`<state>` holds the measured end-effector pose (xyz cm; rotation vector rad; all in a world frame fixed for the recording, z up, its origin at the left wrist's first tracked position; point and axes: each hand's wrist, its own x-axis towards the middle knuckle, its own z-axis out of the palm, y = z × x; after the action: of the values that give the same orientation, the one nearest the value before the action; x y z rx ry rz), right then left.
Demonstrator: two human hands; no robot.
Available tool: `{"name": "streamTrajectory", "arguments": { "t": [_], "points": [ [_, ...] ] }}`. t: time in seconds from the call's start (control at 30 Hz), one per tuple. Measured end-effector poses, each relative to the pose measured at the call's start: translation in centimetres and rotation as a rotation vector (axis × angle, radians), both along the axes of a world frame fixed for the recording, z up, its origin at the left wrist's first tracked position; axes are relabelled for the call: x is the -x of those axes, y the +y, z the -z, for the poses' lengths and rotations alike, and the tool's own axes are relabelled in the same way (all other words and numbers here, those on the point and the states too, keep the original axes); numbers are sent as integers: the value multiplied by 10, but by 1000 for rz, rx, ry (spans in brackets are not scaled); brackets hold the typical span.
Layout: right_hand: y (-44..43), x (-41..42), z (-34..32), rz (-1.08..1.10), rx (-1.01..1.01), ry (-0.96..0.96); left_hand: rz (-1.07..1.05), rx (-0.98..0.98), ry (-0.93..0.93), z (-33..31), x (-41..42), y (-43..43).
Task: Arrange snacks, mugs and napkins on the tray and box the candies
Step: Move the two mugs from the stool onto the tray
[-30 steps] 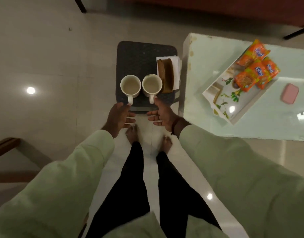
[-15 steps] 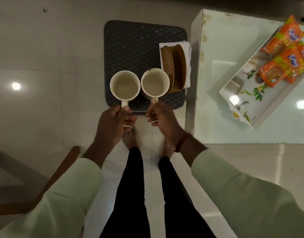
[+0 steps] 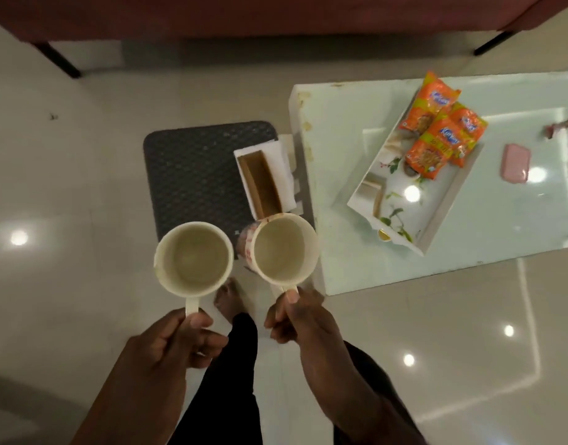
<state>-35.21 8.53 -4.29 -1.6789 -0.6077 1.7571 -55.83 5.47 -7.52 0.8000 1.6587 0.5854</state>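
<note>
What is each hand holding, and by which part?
The left hand holds one mug by its handle; the right hand holds the other mug by its handle too.

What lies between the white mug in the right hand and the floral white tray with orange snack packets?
In the head view, only bare glossy table top separates the right-hand white mug from the floral white tray; nothing stands there.

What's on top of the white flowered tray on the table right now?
Three orange snack packets lie overlapping at the far end of the white flowered tray; the rest is bare. Whatever lies beneath the packets is covered. Both mugs are in the hands, not on it.
</note>
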Motion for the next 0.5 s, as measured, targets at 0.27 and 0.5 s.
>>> {"name": "streamTrajectory", "arguments": {
  "t": [0.27,0.5],
  "points": [
    [30,-106,-25,354,-107,-151,143,-135,-102,-29,-137,93],
    [63,-218,41,512,-90,-250,329,-128,-145,24,-275,152]
  ]
}}
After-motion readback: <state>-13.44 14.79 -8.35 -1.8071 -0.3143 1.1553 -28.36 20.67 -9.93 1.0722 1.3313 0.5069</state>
